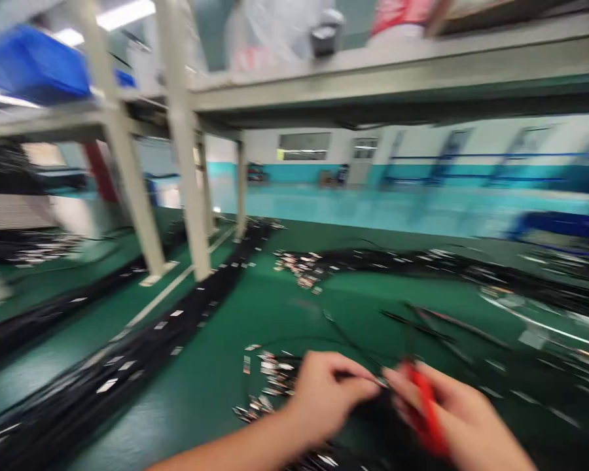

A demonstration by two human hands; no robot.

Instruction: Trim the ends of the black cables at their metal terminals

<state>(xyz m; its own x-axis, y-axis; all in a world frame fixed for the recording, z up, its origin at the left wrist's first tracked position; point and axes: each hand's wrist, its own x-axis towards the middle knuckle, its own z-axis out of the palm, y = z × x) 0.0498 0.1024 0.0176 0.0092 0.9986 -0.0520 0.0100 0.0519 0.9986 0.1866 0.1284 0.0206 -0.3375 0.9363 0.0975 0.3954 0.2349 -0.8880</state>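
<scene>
My left hand [326, 392] is closed, thumb and forefinger pinching the small end of a thin black cable [351, 341]. Close beside it, my right hand [451, 412] is wrapped round a red-handled tool [426, 409]. Motion blur hides the tool's exact kind; its dark tip seems to point up and away. The right fingertips almost meet the left ones at the cable end. Just left of my left hand lies a bundle of black cables with pale, metallic-looking ends [272, 373]. More dark cable lies below and between my hands, blurred.
Long black cable bundles [201, 304] with white tags run along the green tabletop [255, 307] at left, and another bundle [397, 260] crosses behind. Beige posts [184, 144] hold up a shelf [373, 82] overhead. Clear plastic [535, 337] lies at right.
</scene>
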